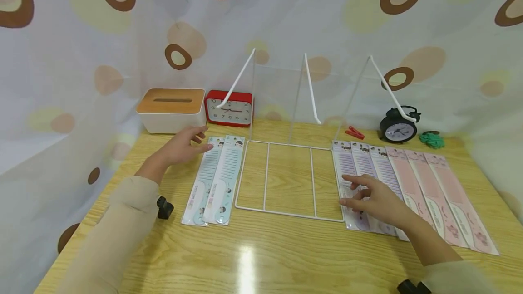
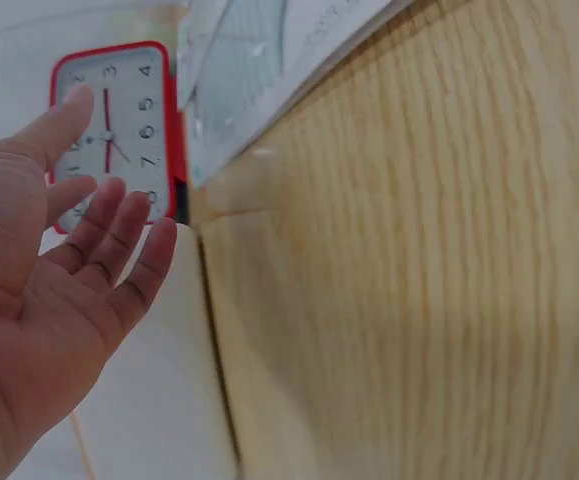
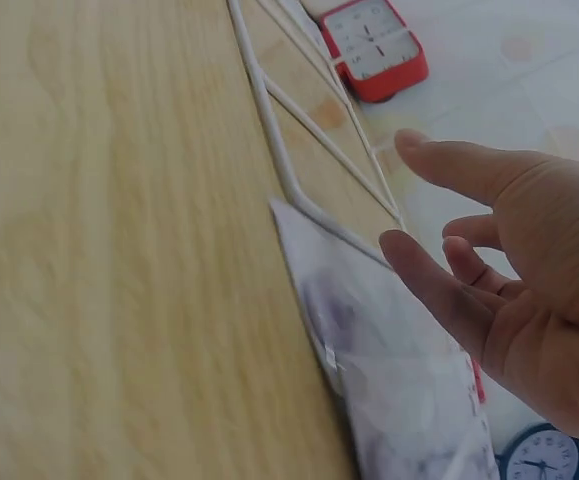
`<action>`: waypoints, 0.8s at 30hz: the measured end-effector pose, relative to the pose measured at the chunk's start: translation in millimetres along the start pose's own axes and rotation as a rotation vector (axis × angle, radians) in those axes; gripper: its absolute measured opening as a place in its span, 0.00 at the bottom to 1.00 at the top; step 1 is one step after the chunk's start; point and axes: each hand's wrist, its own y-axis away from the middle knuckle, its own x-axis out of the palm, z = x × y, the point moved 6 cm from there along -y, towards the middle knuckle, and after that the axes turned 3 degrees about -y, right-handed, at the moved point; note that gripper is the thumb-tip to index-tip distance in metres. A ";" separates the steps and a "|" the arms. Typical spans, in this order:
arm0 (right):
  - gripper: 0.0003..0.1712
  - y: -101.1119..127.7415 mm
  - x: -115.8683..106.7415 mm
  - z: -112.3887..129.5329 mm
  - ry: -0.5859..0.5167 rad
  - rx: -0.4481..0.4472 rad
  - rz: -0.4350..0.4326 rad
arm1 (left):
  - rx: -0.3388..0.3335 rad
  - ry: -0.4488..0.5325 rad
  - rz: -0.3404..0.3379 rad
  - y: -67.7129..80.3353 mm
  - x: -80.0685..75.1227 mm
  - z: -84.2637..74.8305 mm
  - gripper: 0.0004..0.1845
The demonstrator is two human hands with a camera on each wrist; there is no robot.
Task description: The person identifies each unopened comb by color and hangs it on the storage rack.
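My left hand (image 1: 181, 147) hovers by the top of two overlapping blue-green printed packets (image 1: 222, 180), its fingers loosely bent and holding nothing. In the left wrist view that hand's fingers are spread in front of the red clock (image 2: 172, 120). Over the leftmost purple packets (image 1: 353, 221) is my right hand (image 1: 377, 201), thumb and forefinger apart with nothing between them. Pink packets (image 1: 445, 194) lie in a fanned row beside the purple ones. Between the two groups stands a white wire rack (image 1: 286, 213) with three slanting prongs; whether the right fingers touch a packet I cannot tell.
A white tissue box (image 1: 171, 121) with a wooden lid stands at the back left. Behind the packets on the right are a red clip (image 1: 354, 133), a black alarm clock (image 1: 398, 130) and a crumpled green item (image 1: 431, 140). A patterned cloth hangs behind the table.
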 end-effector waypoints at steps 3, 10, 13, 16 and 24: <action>0.47 1.4 12.3 -0.6 -0.085 -0.001 0.026 | -0.007 0.065 -0.006 -10.8 5.7 9.0 0.36; 0.44 4.8 26.2 -10.0 -0.073 -0.036 -0.035 | -0.048 0.130 0.001 -24.8 18.6 27.2 0.33; 0.44 5.9 29.6 -13.6 -0.071 -0.056 -0.062 | -0.039 0.113 -0.003 -27.5 20.5 30.5 0.32; 0.44 8.1 30.5 -15.7 -0.088 -0.067 -0.073 | -0.011 0.093 -0.001 -31.8 22.7 31.4 0.32; 0.50 6.4 27.3 -14.5 -0.130 -0.065 -0.007 | -0.038 0.082 -0.048 -41.5 19.2 40.4 0.26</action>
